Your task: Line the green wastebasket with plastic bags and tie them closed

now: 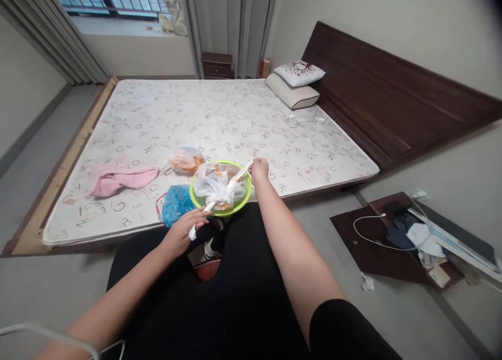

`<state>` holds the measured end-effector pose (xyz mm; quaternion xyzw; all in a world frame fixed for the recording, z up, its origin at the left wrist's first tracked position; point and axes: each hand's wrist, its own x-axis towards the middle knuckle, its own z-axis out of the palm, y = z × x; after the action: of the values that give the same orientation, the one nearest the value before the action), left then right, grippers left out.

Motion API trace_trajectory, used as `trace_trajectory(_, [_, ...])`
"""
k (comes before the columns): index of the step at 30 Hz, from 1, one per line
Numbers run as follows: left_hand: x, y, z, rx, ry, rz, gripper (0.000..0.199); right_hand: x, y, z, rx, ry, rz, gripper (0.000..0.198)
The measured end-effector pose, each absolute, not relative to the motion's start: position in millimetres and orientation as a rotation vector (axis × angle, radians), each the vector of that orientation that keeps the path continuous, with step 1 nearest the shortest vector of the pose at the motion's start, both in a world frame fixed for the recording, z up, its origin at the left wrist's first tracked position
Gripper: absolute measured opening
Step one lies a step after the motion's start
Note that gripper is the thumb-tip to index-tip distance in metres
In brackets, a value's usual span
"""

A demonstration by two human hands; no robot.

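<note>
A white translucent plastic bag point(219, 191) with orange-brown contents sits in a lime-green basket point(248, 193) at the near edge of the mattress. My left hand point(187, 228) grips one twisted end of the bag, and a white tip sticks out below the fingers. The other end is pinched in my right hand point(259, 169), to the right of the basket. Both ends are stretched apart from a gathered middle that looks knotted. Left of the basket lies a crumpled blue plastic bag point(177, 204). Behind that is another translucent bag point(187, 160) with orange contents.
A pink cloth point(123, 179) lies on the mattress point(188, 114), left of the bags. Two pillows point(294, 85) rest near the dark headboard point(376, 82). At the right stands a low dark nightstand point(361, 239) with a white cable and cloths. Crumpled tissue point(367, 282) lies on the floor.
</note>
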<state>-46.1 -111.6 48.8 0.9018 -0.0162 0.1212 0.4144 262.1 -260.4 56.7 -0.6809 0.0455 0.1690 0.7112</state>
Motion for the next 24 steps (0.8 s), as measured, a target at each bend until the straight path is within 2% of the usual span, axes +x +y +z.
trace_trajectory(4, [-44, -118, 36, 2.2, 0.26, 0.529, 0.029, 242, -268, 72, -1.44, 0.081, 0.424, 0.009])
trace_trajectory(6, [-40, -124, 27, 2.083, 0.447, 0.592, 0.049, 226, -272, 85, -1.41, 0.027, 0.51, 0.015])
trace_trajectory(10, [-25, -135, 20, 1.735, 0.62, 0.441, 0.095, 190, -271, 117, -1.178, -0.068, 0.643, 0.024])
trace_trajectory(13, [-10, -136, 31, 1.646, 0.631, 0.389, 0.105, 161, -263, 144, -1.085, -0.226, 0.679, 0.024])
trace_trajectory(16, [-1, -132, 50, 1.672, 0.588, 0.405, 0.094, 131, -251, 171, -1.124, -0.522, 0.746, 0.024])
trace_trajectory(19, [-1, -121, 64, 1.581, 0.606, 0.431, 0.055, 104, -238, 192, -1.222, -0.893, 0.773, 0.019])
trace_trajectory(21, [-7, -108, 66, 1.396, 0.686, 0.514, 0.04, 90, -230, 199, -1.3, -1.095, 0.66, 0.014])
trace_trajectory(24, [-24, -71, 58, 1.141, 0.834, 0.751, 0.036, 79, -225, 190, -1.403, -1.207, 0.388, 0.032])
